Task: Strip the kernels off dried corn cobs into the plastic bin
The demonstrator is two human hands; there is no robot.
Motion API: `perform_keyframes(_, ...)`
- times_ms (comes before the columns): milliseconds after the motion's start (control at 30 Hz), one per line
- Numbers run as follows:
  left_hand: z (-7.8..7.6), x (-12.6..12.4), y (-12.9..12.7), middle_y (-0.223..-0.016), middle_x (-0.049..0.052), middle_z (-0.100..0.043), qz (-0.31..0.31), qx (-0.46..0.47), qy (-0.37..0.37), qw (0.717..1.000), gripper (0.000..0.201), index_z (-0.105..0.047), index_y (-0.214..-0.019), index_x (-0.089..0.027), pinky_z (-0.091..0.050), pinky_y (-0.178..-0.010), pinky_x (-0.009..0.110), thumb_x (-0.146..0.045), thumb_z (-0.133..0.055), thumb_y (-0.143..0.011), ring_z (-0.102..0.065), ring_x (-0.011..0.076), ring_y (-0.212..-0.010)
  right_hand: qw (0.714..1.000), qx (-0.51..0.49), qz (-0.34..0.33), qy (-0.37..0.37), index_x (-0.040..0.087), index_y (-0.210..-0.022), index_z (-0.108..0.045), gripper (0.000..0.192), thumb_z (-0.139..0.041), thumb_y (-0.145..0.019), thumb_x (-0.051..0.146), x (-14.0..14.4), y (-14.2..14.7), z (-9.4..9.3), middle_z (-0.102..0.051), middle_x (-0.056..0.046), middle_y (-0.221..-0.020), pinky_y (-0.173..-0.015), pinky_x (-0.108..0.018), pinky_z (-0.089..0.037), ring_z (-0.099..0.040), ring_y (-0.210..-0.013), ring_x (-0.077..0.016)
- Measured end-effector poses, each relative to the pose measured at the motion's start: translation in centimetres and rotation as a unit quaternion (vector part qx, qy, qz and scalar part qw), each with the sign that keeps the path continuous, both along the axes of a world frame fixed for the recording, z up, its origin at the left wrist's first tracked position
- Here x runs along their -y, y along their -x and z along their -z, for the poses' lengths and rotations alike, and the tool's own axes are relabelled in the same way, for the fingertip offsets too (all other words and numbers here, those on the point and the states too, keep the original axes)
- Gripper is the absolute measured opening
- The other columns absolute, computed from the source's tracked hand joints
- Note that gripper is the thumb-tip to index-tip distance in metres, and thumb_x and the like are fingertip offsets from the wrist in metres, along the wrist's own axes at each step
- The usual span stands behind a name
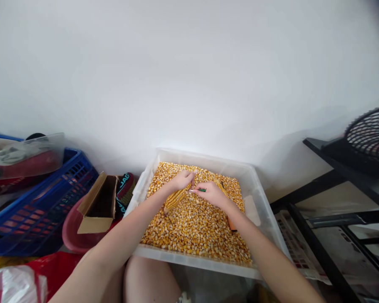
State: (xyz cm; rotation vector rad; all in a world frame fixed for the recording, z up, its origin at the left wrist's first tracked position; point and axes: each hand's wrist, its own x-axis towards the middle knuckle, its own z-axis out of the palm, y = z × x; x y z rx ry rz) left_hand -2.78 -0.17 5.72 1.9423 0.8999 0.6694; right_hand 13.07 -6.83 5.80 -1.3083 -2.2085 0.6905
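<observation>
In the head view my left hand [183, 179] is above loose corn kernels, its fingers closed in a pinch; whatever they hold is hidden or too small to name. My right hand [211, 193] is just beside it, thumb and fingers pressed on a small thin green object [202, 190]. The two sets of fingertips nearly meet. Beneath my left hand and wrist lies a yellow corn cob [176, 199] with its kernels on. Part of another cob [220, 185] shows behind my right hand. Kernels [189, 229] fill much of a clear plastic bin [197, 263].
An orange object [231, 224] pokes out by my right forearm. To the left are an open cardboard box [96, 223], a pink basin [72, 227] and a blue basket [41, 214]. A black rack [322, 248] and a fan [372, 134] stand on the right.
</observation>
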Motion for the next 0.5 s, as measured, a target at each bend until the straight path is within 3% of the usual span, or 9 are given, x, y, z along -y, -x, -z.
perform_keyframes(67,-0.12,0.21,-0.01,-0.05,0.002,-0.056,0.015,-0.017,-0.015,1.0,0.056,-0.057,-0.051,-0.016,-0.038,-0.064,0.026,-0.045,-0.023,-0.085,-0.051,0.0136,-0.054,1.0,0.006,-0.005,0.009,0.015,-0.07,-0.064,0.027,-0.049,-0.082,0.035,0.0,-0.14,-0.19,-0.06,0.0,-0.064,-0.058,-0.021,-0.034,-0.049,-0.059,-0.0105)
perform_keyframes(233,-0.28,0.19,0.06,-0.053,0.002,-0.057,-0.019,0.006,-0.004,1.0,0.057,-0.056,-0.052,-0.015,-0.039,-0.065,0.024,-0.047,-0.024,-0.085,-0.052,0.0129,-0.056,1.0,0.003,-0.004,0.015,0.016,-0.074,-0.064,0.025,-0.049,-0.082,0.034,0.08,-0.31,-0.81,-0.06,0.001,-0.065,-0.058,-0.02,-0.034,-0.05,-0.06,-0.0103)
perform_keyframes(500,-0.62,0.14,0.16,-0.051,0.002,-0.057,-0.044,0.024,0.022,0.999,0.057,-0.056,-0.051,-0.015,-0.04,-0.065,0.024,-0.05,-0.024,-0.084,-0.052,0.0128,-0.055,0.999,0.028,0.029,-0.036,0.017,-0.073,-0.063,0.024,-0.046,-0.084,0.031,0.66,0.63,-0.65,-0.061,0.0,-0.064,-0.057,-0.021,-0.033,-0.049,-0.057,-0.0103)
